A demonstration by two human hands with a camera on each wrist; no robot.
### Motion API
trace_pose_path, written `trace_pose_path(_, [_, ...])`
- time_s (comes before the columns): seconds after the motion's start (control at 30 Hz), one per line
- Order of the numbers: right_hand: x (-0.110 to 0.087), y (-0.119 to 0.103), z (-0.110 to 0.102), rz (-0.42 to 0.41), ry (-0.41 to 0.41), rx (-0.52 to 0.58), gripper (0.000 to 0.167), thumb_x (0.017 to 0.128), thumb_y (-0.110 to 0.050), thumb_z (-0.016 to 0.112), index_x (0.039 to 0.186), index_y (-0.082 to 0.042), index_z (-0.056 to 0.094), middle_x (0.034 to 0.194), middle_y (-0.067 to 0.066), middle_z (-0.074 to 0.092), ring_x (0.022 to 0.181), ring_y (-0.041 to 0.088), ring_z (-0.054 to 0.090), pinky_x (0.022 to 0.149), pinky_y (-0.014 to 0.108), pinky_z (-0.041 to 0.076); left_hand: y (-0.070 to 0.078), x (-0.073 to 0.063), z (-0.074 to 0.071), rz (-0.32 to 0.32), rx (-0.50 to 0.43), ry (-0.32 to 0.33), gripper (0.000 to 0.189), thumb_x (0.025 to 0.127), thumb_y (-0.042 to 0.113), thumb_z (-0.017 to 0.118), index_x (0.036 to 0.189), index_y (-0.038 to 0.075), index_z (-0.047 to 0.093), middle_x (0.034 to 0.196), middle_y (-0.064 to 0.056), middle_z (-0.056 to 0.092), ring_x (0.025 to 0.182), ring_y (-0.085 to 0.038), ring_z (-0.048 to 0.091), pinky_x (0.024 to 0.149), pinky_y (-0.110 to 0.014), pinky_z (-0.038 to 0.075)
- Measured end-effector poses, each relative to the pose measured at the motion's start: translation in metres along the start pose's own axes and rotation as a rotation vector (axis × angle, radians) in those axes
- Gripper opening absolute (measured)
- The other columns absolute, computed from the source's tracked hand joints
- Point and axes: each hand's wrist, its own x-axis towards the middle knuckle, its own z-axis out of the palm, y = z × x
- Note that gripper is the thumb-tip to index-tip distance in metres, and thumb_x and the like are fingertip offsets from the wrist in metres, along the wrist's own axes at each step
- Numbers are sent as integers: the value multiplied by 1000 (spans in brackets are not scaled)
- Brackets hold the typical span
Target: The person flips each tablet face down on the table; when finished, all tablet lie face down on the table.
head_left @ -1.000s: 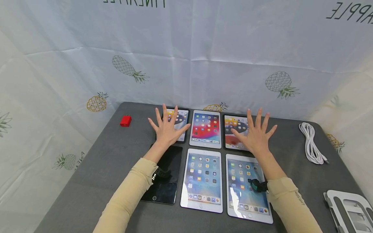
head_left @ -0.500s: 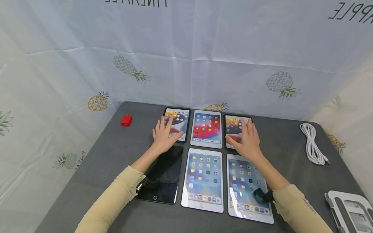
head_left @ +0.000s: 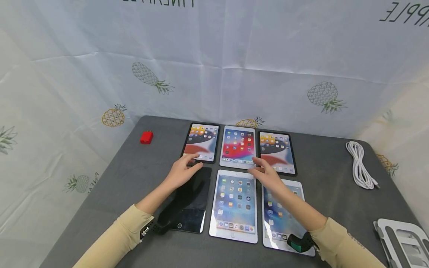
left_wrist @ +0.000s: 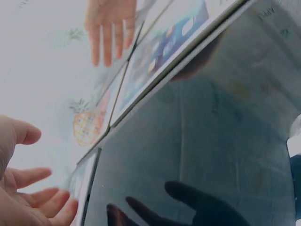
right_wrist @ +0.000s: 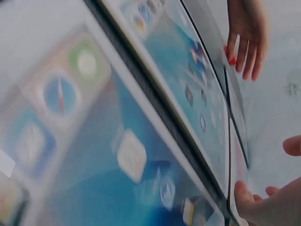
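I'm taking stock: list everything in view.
White rectangular tablets: 3, white, far middle, near middle, near right
Black rectangular tablets: 3, black, far left, far right, near left
Boxy plug: 1, red, far left
Coiled cable: 1, white, far right
Slotted stand: 1, white, near right
Tabletop: 1, grey, underneath
Pineapple-print cloth: 1, white, behind
Wristbands: 2, mostly black, cuffs
Sleeves: 2, beige, forearms
Left hand: 1, bare, over black tablets
Right hand: 1, bare, over white tablets

Site presents as a curtained-off station, building type undeterminable, evidenced by pineapple-printed sheeting (head_left: 221, 41) behind and beside a grey worktop (head_left: 321, 162) bearing six tablets (head_left: 233, 204), a red plug (head_left: 146, 137) and a bundled cable (head_left: 358, 166).
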Motion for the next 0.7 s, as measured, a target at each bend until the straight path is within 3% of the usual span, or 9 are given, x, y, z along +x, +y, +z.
trace_pose_path(0.1, [-6,-3,12,39,-69,127,60,97,-22,57,150,-4,32,150,20,34,128,36,45,109,50,33,-2,-9,-3,-51,-42,-9,37,94,26,63,127,9,65,123,-10,64,113,-28,58,94,-48,46])
trace_pose_path(0.23, [-13,-7,28,85,-160,289,56,98,-15,55,148,-1,35,151,22,35,129,37,45,111,47,32,-7,-21,-8,-65,-80,-17,29,96,26,63,120,12,69,117,-5,68,110,-25,60,91,-48,47])
trace_pose_path(0.47, [-25,-10,55,131,-306,494,55,100,-16,52,148,4,32,149,23,37,133,36,41,111,44,32,-14,-39,-13,-105,-203,11,29,97,25,61,122,10,68,119,-8,68,110,-24,61,96,-49,45])
trace_pose_path(0.7, [-34,-15,78,152,-403,677,61,99,-12,49,151,6,23,155,25,24,141,36,29,115,45,22,-20,-58,-15,-119,-211,70,31,97,25,61,125,11,65,123,-9,65,116,-25,58,99,-48,45])
